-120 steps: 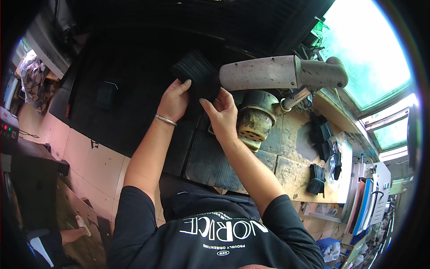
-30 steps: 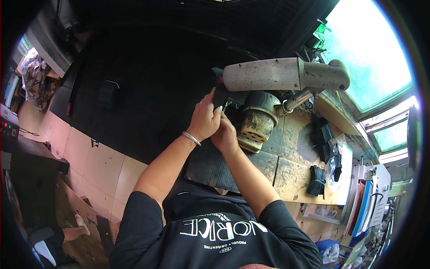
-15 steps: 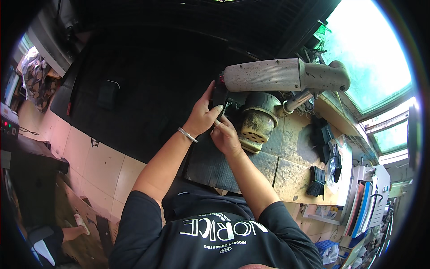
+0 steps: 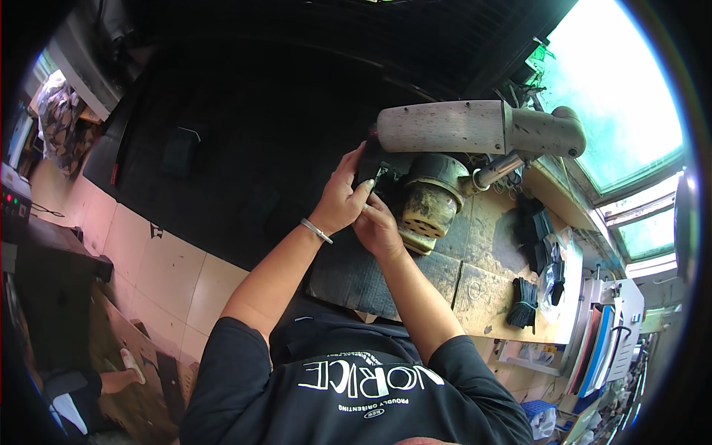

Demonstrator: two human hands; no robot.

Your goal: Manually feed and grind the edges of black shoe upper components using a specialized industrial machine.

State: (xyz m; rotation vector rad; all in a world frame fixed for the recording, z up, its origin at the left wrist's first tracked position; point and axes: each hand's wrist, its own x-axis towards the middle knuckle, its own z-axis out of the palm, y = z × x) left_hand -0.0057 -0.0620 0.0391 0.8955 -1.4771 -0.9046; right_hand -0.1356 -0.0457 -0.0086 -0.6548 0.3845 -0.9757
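My left hand, with a silver bangle at its wrist, is closed on a dark flat piece. Its fingers run up the piece's left edge and the thumb presses the near side. Just below and to the right, my right hand has its fingers bent and pinched at the lower end of the piece, beside the left thumb. The piece lies under the tip of a grey ribbed machine arm, where a faint red glow shows. Its outline blends into the dark surface behind.
A grimy round housing with holes stands right of my hands on a stained board. Dark strips lie bundled farther right, near a clear plastic bag. A dark folded piece rests on the black table. Another person's leg shows lower left.
My left hand has shifted slightly right and down with the dark piece. A small shiny part now shows by the fingertips. My right hand has moved slightly right; the view has shifted a little.
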